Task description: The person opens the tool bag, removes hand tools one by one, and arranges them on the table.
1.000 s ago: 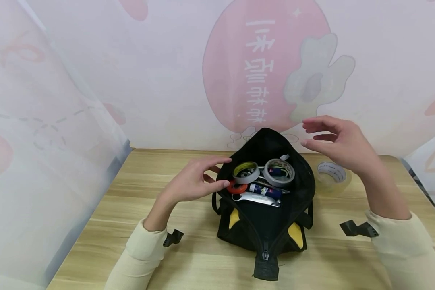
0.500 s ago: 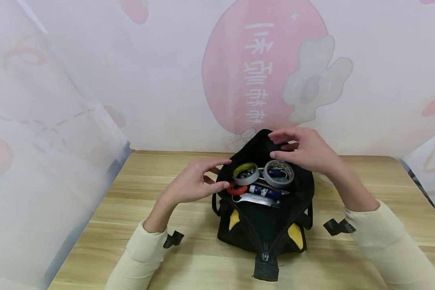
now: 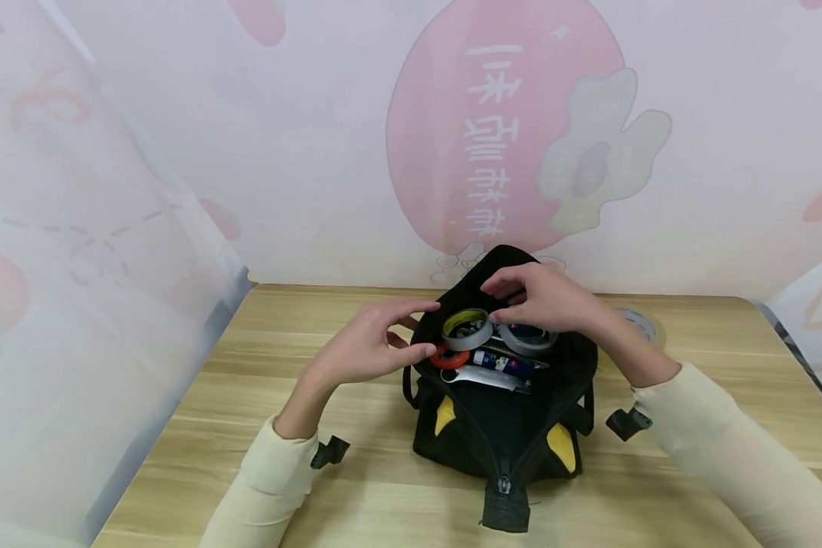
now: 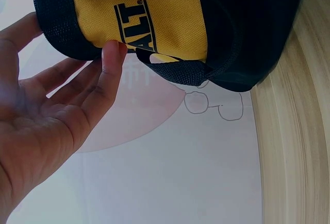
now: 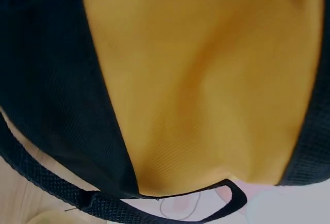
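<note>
A black and yellow tool bag (image 3: 500,426) sits unzipped on the table, full of small things. Inside lie a tape roll with a yellow core (image 3: 467,340) and a grey tape roll (image 3: 530,346), beside a blue and white tube (image 3: 503,361), a silver tool with a hole at one end (image 3: 482,375) and a red ring-shaped piece (image 3: 450,358). My left hand (image 3: 363,342) rests with spread fingers against the bag's left side, at its rim. My right hand (image 3: 551,298) reaches over the mouth, thumb tip right at the grey roll and a gap between thumb and fingers.
A clear tape roll (image 3: 640,325) stands on the wooden table (image 3: 726,350) right of the bag, partly behind my right forearm. A printed sheet (image 3: 315,152) hangs along the table's back edge. Black strap loops (image 5: 51,188) stick out from the bag's sides.
My right hand has come left and down, from above the clear tape roll to over the bag's contents. My left hand has stayed at the bag's left side.
</note>
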The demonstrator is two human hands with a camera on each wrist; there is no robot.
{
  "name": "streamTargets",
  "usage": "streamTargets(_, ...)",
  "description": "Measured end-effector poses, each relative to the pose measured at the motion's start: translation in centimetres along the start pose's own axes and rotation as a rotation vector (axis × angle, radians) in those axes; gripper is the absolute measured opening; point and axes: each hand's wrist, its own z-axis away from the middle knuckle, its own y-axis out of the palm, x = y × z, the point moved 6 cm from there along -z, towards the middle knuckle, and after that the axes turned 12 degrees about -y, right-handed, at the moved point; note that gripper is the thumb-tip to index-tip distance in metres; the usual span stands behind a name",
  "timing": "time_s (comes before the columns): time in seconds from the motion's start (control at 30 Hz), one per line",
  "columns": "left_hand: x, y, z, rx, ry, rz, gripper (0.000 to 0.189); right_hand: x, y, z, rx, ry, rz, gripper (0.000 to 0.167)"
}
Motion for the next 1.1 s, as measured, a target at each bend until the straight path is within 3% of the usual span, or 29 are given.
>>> streamTargets(0.47,-0.2,0.2,-0.3,0.019,0.002,0.006,0.059,-2.0,2.4,-1.8,0.131,0.002,-0.007,0.04)
streamTargets(0.67,-0.2,0.2,-0.1,0.017,-0.003,0.009,0.059,-2.9,4.1,-2.2,0.193,-0.046,0.025,0.035)
streamTargets(1.1,-0.1,0.1,0.1,0.013,-0.001,0.011,0.058,-3.6,6.4,-2.5,0.231,-0.046,0.077,0.035)
